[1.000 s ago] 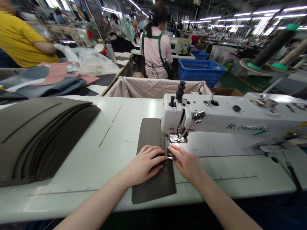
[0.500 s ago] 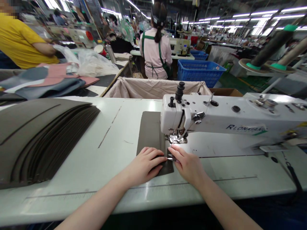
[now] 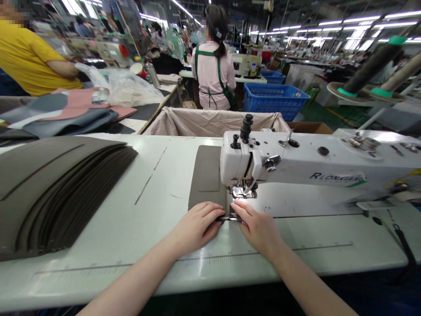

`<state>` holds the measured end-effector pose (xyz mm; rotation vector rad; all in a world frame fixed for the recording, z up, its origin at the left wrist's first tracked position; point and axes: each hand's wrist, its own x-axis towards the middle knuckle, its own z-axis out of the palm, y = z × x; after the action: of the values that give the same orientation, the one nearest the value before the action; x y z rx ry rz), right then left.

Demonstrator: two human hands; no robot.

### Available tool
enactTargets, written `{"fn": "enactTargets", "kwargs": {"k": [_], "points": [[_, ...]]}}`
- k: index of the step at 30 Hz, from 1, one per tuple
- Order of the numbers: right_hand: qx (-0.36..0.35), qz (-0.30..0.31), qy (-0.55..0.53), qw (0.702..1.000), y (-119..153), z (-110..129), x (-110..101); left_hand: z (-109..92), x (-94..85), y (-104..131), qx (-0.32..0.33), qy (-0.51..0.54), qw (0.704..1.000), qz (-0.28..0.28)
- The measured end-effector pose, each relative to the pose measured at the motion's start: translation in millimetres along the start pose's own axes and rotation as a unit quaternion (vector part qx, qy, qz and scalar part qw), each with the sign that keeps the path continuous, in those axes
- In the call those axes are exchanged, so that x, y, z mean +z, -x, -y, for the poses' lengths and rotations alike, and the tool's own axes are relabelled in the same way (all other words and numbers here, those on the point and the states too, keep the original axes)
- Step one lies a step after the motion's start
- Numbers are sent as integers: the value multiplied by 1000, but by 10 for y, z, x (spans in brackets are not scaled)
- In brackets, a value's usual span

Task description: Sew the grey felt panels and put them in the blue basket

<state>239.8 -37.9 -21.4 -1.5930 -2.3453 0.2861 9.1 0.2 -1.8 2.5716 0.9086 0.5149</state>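
A grey-brown panel with a stitched outline lies flat beside and partly behind the head of the white sewing machine. My left hand rests on the panel's near end, fingers together and thumb tucked under. Just right of it, in front of the presser foot, my right hand is curled around a small metal tool, perhaps snips, whose tip points toward my left hand. What is under my left fingers is mostly hidden.
A thick stack of grey-brown panels covers the table's left side. Beyond the table is a cloth-lined bin. A person in a green apron is ahead, another in yellow at left. Thread cones stand at right.
The panel has slid away from me, past the needle area, so its near end now lies under my left hand. More of its stitched outline shows. My hands have barely moved.
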Motion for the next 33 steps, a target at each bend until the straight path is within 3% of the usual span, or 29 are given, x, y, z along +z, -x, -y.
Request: {"fn": "enactTargets", "kwargs": {"k": [14,33], "points": [[0,-6,-5,1000,-4,1,11,145,150,-41,-34,-85,996,-21],[-4,-14,2,1000,-4,-6,37,114,159,-69,-50,-152,987,-6]]}}
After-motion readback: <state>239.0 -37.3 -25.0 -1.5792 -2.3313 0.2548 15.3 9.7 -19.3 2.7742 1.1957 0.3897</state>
